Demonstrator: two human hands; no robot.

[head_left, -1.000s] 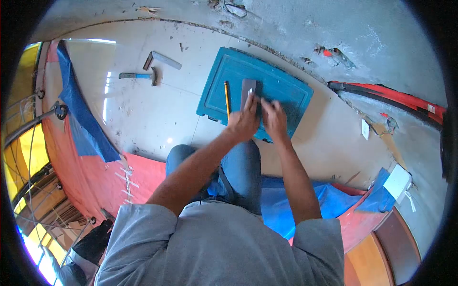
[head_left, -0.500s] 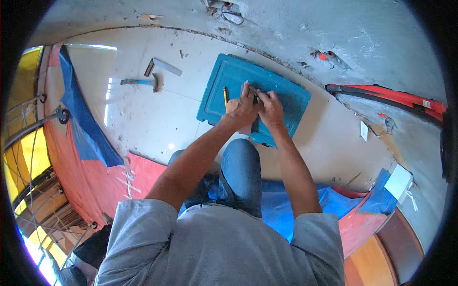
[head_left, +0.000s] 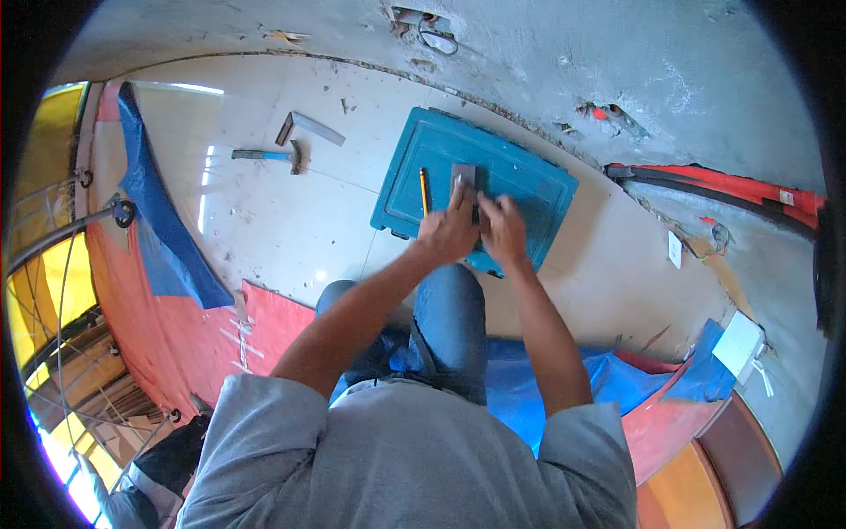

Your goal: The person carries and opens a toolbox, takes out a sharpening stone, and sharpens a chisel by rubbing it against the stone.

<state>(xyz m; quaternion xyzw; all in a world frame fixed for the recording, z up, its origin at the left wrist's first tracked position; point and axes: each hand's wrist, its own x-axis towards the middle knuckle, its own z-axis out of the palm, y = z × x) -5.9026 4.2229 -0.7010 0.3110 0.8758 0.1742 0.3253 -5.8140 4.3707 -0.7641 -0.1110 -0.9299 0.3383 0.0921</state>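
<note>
A teal case (head_left: 529, 189) lies flat on the pale tiled floor before my knees. On its lid is a small dark grey block (head_left: 463, 174), partly covered by my left hand (head_left: 448, 231), whose fingers press on it from the near side. My right hand (head_left: 503, 231) is close beside it, at the block's right edge, its fingers blurred; what they hold, if anything, is too small to make out. A yellow pencil (head_left: 425, 189) lies on the lid just left of my left hand.
A blue-handled hammer (head_left: 264, 155) and a metal try square (head_left: 317, 129) lie on the floor to the left. Blue sheeting (head_left: 163, 229) and red sheeting (head_left: 159, 326) edge the floor. A rough grey wall (head_left: 546, 70) stands beyond the case.
The block's far end shows again beyond my left fingers, where half a second ago my hands covered it. Both hands have shifted slightly nearer to me. The pencil remains on the lid.
</note>
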